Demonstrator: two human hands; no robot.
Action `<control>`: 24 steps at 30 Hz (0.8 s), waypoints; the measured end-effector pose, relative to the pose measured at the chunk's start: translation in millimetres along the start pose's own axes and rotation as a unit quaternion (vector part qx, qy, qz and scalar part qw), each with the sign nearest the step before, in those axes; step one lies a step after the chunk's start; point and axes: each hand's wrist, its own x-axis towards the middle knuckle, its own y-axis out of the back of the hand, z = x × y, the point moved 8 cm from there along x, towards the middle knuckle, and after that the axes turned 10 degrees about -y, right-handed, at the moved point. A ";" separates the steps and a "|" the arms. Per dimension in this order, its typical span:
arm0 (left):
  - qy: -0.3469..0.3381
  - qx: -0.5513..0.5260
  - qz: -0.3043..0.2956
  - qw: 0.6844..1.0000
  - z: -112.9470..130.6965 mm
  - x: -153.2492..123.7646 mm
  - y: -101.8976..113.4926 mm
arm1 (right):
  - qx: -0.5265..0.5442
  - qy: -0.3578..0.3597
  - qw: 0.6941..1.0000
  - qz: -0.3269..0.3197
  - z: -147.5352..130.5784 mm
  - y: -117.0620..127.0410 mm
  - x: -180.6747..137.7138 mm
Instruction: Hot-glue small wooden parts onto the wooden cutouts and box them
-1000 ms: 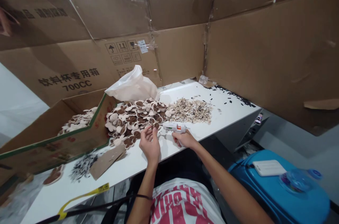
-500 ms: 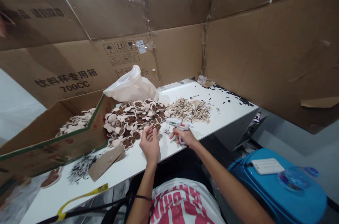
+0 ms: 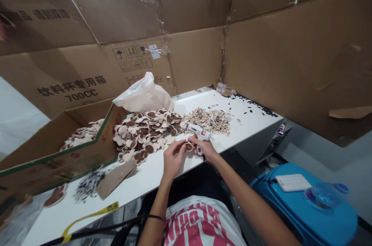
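Observation:
My right hand (image 3: 205,148) grips a white hot glue gun (image 3: 198,132) over the white table (image 3: 151,176), its nozzle pointing left. My left hand (image 3: 172,159) pinches a small pale piece (image 3: 189,144) right beside the gun's tip, fingers closed on it. Just behind both hands lies a heap of brown and cream mushroom-shaped plush pieces (image 3: 147,131). A pile of thin tan bits (image 3: 210,120) lies to the right of that heap.
An open cardboard box (image 3: 58,149) with more plush pieces stands at left. A white plastic bag (image 3: 142,96) sits behind the heap. Tall cardboard walls (image 3: 290,56) enclose the table. A cardboard scrap (image 3: 114,178) lies near the front edge. A blue case (image 3: 308,215) stands at lower right.
My left hand moved right from the plush heap with a small piece and met the glue gun. The right hand shifted the gun slightly right and tilted it.

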 end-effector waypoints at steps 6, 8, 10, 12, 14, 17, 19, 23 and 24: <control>0.039 -0.016 0.056 0.998 -7.7 -2.5 10.3 | 0.049 -0.030 0.997 0.050 5.5 9.0 1.0; 0.060 0.019 0.143 0.988 -14.1 -6.6 28.4 | 0.073 -0.030 0.993 0.086 4.4 14.3 0.7; 0.072 0.081 0.213 0.971 -18.4 -11.8 44.5 | 0.079 -0.018 0.990 0.115 1.4 18.0 0.4; 0.073 0.139 0.225 0.962 -20.8 -13.6 50.3 | 0.074 -0.007 0.988 0.134 -0.6 20.1 0.4; 0.059 0.180 0.180 0.965 -21.4 -10.8 44.5 | 0.067 -0.006 0.987 0.146 0.0 21.6 0.9; 0.019 0.248 0.083 0.965 -16.6 -6.2 27.3 | 0.065 -0.008 0.985 0.158 2.3 23.2 1.5; -0.006 0.298 0.040 0.954 -11.7 -5.3 18.4 | 0.069 -0.003 0.986 0.155 2.3 22.8 1.5; -0.034 0.364 -0.033 0.930 -7.1 -4.5 3.5 | 0.083 0.001 0.986 0.148 1.4 21.5 0.5; -0.039 0.374 -0.048 0.925 -6.8 -4.3 0.2 | 0.083 0.000 0.986 0.147 1.0 21.1 0.1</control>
